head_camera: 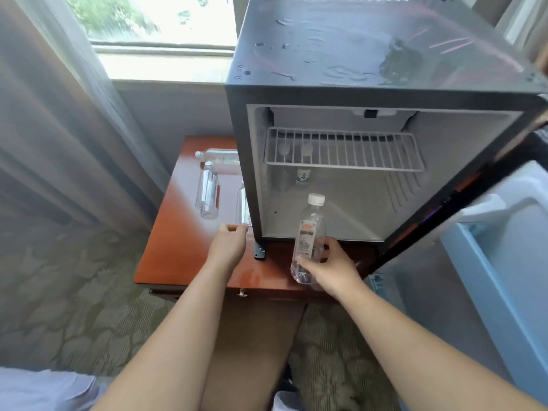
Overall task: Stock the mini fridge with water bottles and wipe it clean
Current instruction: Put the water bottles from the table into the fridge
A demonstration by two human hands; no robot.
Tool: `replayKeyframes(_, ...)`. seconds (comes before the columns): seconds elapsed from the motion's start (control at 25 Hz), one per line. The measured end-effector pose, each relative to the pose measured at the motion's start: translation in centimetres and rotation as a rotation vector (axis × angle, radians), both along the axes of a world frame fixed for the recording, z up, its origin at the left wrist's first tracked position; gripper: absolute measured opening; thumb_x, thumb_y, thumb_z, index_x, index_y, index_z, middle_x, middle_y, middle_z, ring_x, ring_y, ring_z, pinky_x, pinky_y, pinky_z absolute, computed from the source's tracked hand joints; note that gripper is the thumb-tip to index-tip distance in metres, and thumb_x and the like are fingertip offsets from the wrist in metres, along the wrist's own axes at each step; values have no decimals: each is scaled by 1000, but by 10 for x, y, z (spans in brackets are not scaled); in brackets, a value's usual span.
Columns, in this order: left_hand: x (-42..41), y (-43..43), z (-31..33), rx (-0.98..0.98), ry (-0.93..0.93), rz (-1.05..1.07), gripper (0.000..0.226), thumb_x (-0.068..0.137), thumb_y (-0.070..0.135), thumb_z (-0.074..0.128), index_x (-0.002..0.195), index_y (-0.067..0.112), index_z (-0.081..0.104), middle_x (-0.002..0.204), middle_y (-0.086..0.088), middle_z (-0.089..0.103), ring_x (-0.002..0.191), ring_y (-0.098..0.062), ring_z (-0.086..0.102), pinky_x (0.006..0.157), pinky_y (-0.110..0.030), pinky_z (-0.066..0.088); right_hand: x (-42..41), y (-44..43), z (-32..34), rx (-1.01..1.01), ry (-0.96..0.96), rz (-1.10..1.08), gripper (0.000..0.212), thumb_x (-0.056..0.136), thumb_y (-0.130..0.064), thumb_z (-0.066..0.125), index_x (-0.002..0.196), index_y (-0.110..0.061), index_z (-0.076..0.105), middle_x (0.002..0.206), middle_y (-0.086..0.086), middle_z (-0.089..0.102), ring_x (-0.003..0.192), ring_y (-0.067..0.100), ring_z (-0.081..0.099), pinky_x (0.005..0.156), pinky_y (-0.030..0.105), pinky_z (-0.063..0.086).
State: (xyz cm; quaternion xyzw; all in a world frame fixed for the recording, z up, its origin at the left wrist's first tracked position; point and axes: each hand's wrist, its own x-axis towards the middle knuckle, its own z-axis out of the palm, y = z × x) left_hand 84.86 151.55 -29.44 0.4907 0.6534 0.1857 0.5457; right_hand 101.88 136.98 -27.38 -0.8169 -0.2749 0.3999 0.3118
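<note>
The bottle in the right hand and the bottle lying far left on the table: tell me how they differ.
The held bottle stands nearly upright, cap up, gripped by the right hand in front of the open fridge; the lying bottle rests on its side on the table, untouched. The held bottle's red and dark label faces the camera; the lying bottle's label is hard to make out. Both are clear plastic with white caps.

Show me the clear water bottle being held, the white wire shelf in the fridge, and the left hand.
Clear plastic water bottle (308,232), head view, on its label.
White wire shelf (344,149), head view, mid-grid.
Left hand (229,243), head view, back of hand.
</note>
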Motion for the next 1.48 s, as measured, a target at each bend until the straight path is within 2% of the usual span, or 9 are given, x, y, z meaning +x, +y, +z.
replayKeyframes(0.24, 19, 69, -47, -57, 113, -42, 49, 96, 44, 57, 133, 14, 49, 127, -7, 60, 114, -28, 58, 99, -40, 48, 13, 39, -17, -5, 31, 67, 56, 81, -45, 80, 131, -37, 55, 112, -16, 68, 103, 5, 68, 82, 19, 50)
replayKeyframes(0.44, 35, 96, -72, -26, 224, -79, 52, 98, 30, 55, 143, 8, 41, 138, -16, 58, 123, -34, 57, 102, -37, 45, 27, 53, -39, -7, 91, 32, 60, 80, -41, 83, 132, -36, 55, 113, -12, 69, 98, 3, 70, 90, 26, 57)
replayKeyframes(0.6, 39, 101, -87, -87, 347, -170, 49, 96, 23, 59, 139, 5, 42, 135, -20, 59, 126, -39, 55, 104, -38, 43, 38, 56, -40, -33, 135, 28, 54, 83, -37, 82, 129, -38, 52, 108, -15, 65, 92, 1, 68, 73, 12, 52)
replayKeyframes(0.8, 15, 80, -108, -184, 290, -83, 81, 58, 55, 66, 123, 7, 57, 116, -17, 69, 105, -35, 67, 98, -46, 55, 51, 50, -42, -41, 128, 28, 58, 83, -36, 82, 133, -33, 53, 109, -13, 65, 95, 1, 66, 71, 14, 50)
replayKeyframes(0.96, -14, 31, -96, -229, 214, -1, 82, 50, 58, 64, 120, 15, 61, 114, -6, 70, 99, -22, 66, 98, -47, 56, 54, 45, -41, -52, 150, 3, 55, 83, -36, 83, 130, -31, 54, 107, -10, 68, 88, 3, 67, 60, 15, 46)
replayKeyframes(1.04, -15, -1, -70, -266, 175, 3, 77, 60, 53, 70, 126, 17, 56, 114, -2, 67, 100, -21, 66, 99, -44, 55, 56, 38, -35, -66, 164, 14, 54, 85, -36, 81, 131, -30, 53, 102, -12, 66, 84, 2, 65, 57, 16, 44)
replayKeyframes(1.2, -11, -58, -44, -288, 81, 40, 35, 91, 24, 68, 122, 18, 53, 114, -2, 62, 87, -7, 60, 85, -37, 55, 59, 23, -25, -82, 175, 51, 56, 88, -35, 78, 136, -26, 51, 95, -18, 59, 85, 1, 60, 73, 25, 49)
replayKeyframes(1.32, -6, -91, -40, -292, 63, -26, 36, 92, 25, 67, 125, 20, 54, 112, 1, 63, 88, -7, 61, 84, -36, 55, 60, 16, -21, -77, 171, 31, 55, 88, -37, 78, 135, -26, 52, 95, -18, 60, 87, 1, 60, 83, 33, 54)
replayKeyframes(1.48, 20, -108, -29, -245, 51, -215, 43, 89, 37, 67, 128, 33, 51, 120, 8, 65, 104, -8, 65, 97, -39, 55, 63, 16, -15, -43, 190, -31, 54, 89, -38, 76, 134, -25, 51, 97, -16, 64, 88, 2, 63, 78, 30, 51)
